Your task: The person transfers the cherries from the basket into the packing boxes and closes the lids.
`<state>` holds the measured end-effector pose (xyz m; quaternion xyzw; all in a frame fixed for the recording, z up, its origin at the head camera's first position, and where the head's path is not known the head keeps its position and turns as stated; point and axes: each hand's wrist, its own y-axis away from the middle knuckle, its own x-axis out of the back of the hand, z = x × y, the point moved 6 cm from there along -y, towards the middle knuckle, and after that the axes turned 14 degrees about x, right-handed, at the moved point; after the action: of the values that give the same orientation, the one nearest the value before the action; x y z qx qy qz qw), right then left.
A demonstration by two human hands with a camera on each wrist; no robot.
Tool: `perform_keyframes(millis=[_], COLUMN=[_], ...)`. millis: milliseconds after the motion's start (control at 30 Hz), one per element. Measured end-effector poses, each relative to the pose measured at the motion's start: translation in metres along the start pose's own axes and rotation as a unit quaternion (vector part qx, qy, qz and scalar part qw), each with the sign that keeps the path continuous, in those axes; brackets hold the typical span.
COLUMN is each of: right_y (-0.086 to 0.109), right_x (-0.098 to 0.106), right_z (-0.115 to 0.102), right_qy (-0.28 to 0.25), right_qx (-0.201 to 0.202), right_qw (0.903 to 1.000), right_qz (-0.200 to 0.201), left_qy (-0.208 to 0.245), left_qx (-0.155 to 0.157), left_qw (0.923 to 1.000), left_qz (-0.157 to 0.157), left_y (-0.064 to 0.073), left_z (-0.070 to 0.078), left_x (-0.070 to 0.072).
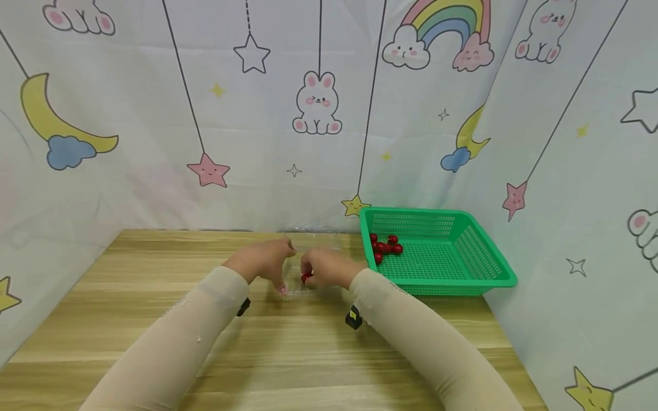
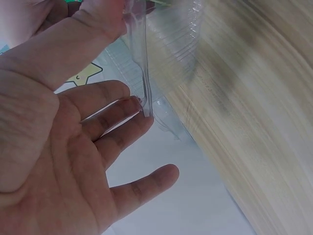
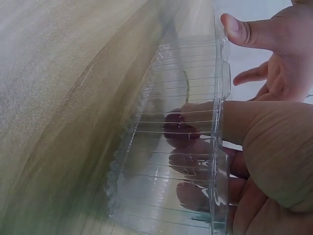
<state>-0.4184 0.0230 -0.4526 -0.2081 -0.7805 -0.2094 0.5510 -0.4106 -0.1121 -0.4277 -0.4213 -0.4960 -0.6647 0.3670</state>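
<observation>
A clear plastic box [image 3: 142,191] with ribbed walls stands on the table between both hands. My right hand [image 1: 329,267] reaches over its rim and pinches a dark red cherry [image 3: 177,128] with a thin stem; the cherry shows through the box wall in the right wrist view. At the box's left side, my left hand [image 1: 264,260] touches the rim with its thumb and fingertips, the fingers spread and nearly straight. The left wrist view shows the left palm [image 2: 63,147] beside the rim [image 2: 142,63].
A green plastic basket [image 1: 437,289] stands right of the box, with several red cherries [image 1: 386,248] in its left end. The wooden table [image 1: 288,365] ends at a printed cloth wall [image 1: 257,200] at the back and right.
</observation>
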Motion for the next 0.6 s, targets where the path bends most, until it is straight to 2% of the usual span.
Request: perform_keyframes(millis=[267, 467, 600], right_y=[0.007, 0.031, 0.050], right_x=[0.006, 0.035, 0.059], right_z=[-0.002, -0.011, -0.008], right_qy=[-0.006, 0.040, 0.043], right_qx=[-0.019, -0.033, -0.050], right_qw=[0.9997, 0.9984, 0.9978], right_qz=[-0.012, -0.021, -0.013], left_qy=[-0.008, -0.012, -0.016], left_qx=[-0.001, 0.012, 0.013], left_qw=[1.0000, 0.9998, 0.9998], left_qz=[-0.001, -0.008, -0.005], left_y=[0.000, 0.000, 0.000], left_z=[0.003, 0.004, 0.003], left_x=[0.001, 0.001, 0.000])
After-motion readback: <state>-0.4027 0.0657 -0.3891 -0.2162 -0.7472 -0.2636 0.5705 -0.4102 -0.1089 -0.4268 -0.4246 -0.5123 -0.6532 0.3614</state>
